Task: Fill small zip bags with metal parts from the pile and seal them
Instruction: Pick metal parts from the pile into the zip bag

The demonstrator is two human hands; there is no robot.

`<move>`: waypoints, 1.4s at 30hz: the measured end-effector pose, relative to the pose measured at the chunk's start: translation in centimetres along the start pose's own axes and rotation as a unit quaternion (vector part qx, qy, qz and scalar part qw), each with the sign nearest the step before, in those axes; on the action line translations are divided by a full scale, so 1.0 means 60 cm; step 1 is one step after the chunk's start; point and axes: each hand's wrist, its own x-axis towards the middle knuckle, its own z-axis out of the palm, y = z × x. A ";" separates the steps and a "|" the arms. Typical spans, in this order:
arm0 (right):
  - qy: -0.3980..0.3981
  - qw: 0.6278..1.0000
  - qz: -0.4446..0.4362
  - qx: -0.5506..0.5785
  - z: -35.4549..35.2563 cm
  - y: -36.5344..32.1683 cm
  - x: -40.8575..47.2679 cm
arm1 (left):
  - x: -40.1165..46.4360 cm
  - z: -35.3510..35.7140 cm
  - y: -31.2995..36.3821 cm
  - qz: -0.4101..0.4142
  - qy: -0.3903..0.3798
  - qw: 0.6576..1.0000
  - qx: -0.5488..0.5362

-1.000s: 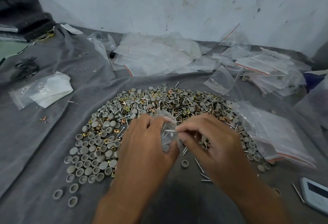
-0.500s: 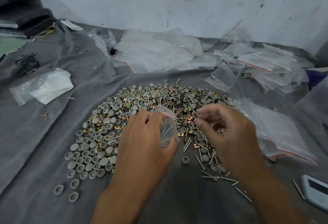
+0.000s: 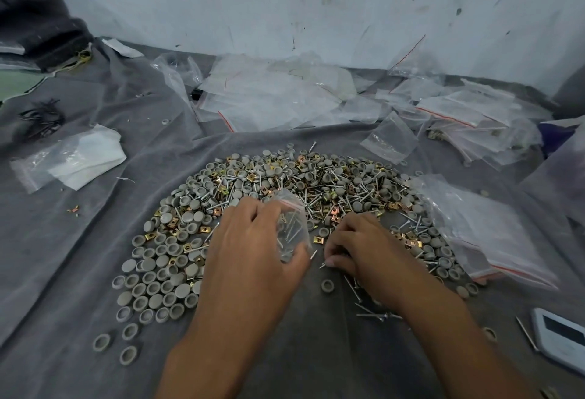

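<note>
Now we grip the small zip bag [image 3: 291, 224], already carrying a few screws, upright in our left hand [image 3: 253, 253] over the near edge of the pile [image 3: 285, 183], while just to its right our right hand [image 3: 364, 246] pinches screws [image 3: 368, 310] off the grey cloth [image 3: 95, 240].

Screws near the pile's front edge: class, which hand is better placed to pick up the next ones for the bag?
Right hand: its fingertips are already down among the screws, while the left hand holds the zip bag.
</note>
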 end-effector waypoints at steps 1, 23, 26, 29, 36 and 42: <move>-0.001 1.000 -0.002 -0.003 -0.001 -0.002 0.000 | 0.000 0.000 0.000 0.000 0.001 1.000 0.000; 0.315 0.907 -0.158 0.231 -0.049 -0.081 -0.024 | 0.003 0.000 -0.011 0.013 0.002 1.000 -0.006; 0.324 0.914 -0.186 0.156 -0.044 -0.099 -0.031 | 0.002 0.002 -0.010 0.027 0.025 0.999 -0.024; 0.325 0.928 -0.151 0.098 -0.035 -0.107 -0.028 | -0.001 0.004 -0.007 0.027 0.028 0.999 -0.020; 0.316 0.925 -0.104 0.184 -0.034 -0.096 -0.023 | 0.004 -0.001 -0.007 0.011 0.018 1.000 -0.014; 0.081 0.994 0.003 0.069 -0.009 -0.024 0.000 | 0.011 -0.021 -0.024 -0.036 0.021 0.999 -0.031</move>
